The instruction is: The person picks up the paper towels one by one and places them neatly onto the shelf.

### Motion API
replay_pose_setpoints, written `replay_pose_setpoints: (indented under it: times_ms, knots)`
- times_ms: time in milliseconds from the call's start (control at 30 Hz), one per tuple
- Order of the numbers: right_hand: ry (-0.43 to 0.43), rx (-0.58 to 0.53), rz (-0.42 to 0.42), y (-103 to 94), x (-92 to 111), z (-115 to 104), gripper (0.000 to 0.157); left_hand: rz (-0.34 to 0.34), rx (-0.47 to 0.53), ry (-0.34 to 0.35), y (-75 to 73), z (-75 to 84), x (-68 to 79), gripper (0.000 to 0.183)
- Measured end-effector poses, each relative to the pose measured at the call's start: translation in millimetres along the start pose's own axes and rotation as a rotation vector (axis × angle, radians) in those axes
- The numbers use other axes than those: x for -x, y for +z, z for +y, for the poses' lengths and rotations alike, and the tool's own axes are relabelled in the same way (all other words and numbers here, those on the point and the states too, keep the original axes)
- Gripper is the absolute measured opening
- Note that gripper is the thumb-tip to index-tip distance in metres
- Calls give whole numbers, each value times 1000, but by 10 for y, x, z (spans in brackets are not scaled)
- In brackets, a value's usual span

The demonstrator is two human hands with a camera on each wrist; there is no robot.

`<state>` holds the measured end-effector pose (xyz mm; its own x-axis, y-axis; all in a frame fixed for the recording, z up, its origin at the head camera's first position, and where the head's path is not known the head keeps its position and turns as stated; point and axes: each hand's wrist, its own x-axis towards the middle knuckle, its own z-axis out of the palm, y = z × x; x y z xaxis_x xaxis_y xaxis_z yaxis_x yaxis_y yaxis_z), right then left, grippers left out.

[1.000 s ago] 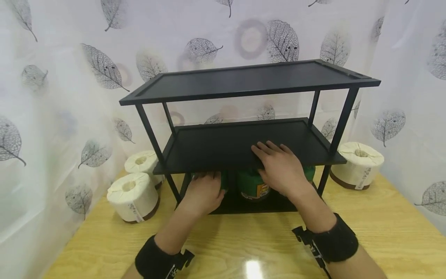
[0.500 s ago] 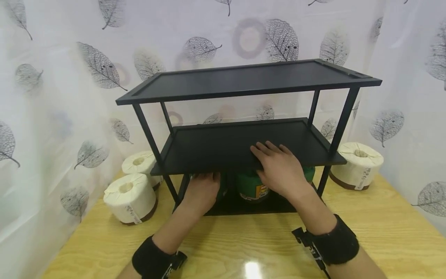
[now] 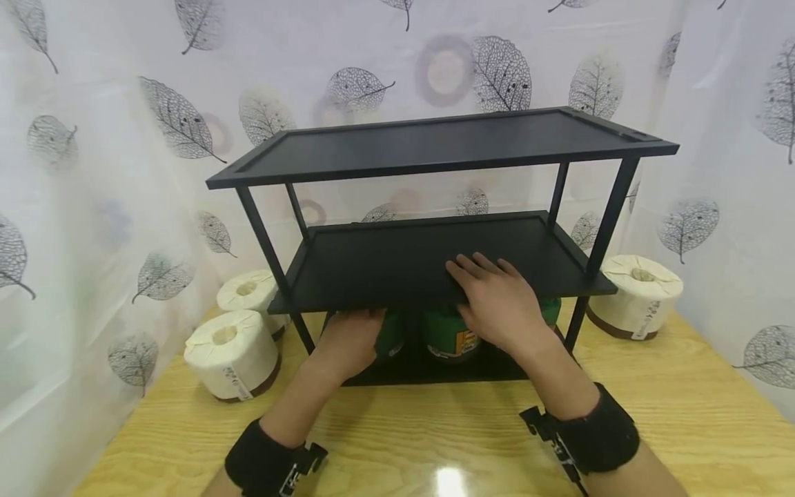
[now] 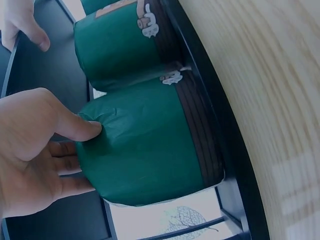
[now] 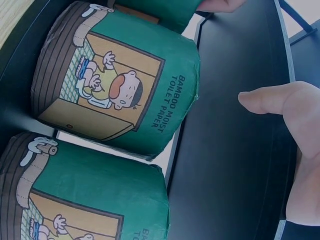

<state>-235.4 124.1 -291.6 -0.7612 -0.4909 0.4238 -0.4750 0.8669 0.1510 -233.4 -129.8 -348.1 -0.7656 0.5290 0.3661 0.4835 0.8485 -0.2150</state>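
Note:
A black shelf rack (image 3: 435, 262) stands on the table, with green-wrapped toilet paper rolls in a row on its bottom tier. In the left wrist view my left hand (image 4: 35, 145) grips the end roll (image 4: 145, 145), thumb on the front of the wrapper and fingers behind its top edge. From the head, the left fingertips are hidden beneath the middle tier. My right hand (image 3: 499, 297) holds that tier's front edge, fingers flat on top. The right wrist view shows its thumb (image 5: 265, 100) underneath. Below it sits a roll (image 5: 115, 80) printed "BAMBOO MOIST TOILET PAPER".
Two white-wrapped rolls (image 3: 232, 355) stand on the wooden table (image 3: 397, 442) left of the rack. Another white roll (image 3: 636, 297) is at its right. Thin black posts (image 3: 609, 214) join the tiers. A leaf-patterned curtain (image 3: 397, 55) hangs behind.
My left hand has shifted slightly left under the middle tier, and more of a green roll shows to its right. The right hand stays where it was.

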Motion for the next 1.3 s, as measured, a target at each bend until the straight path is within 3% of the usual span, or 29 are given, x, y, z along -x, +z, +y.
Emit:
replay_pose_setpoints:
  times_ms: [167,333,433,533,667,800,933,1133,1300]
  knots:
    - [4,1,5,1,-9,7,62,-90,119,-28,-49,-64,-15,69]
    - [8,-9,21,7,-2,10,60,-120,184,-18,-78,-114,-4,65]
    - [9,-9,14,15,3,10,60,-83,195,-6,-76,-110,12,65]
    - [11,-12,10,19,6,11,60,7,192,10,-75,-72,22,59]
    - [12,-20,8,12,6,14,60,109,122,26,-44,-18,18,56]
    - [3,-14,6,-4,-8,22,61,141,19,22,3,-14,7,54]
    - [2,-11,1,-10,-35,31,60,148,-6,25,16,-43,-12,47]
    - [6,-16,-8,-32,-65,42,61,111,38,37,-68,-76,-42,46]
    - [5,-25,-20,-18,-33,29,61,-4,89,33,-123,-74,-19,50]
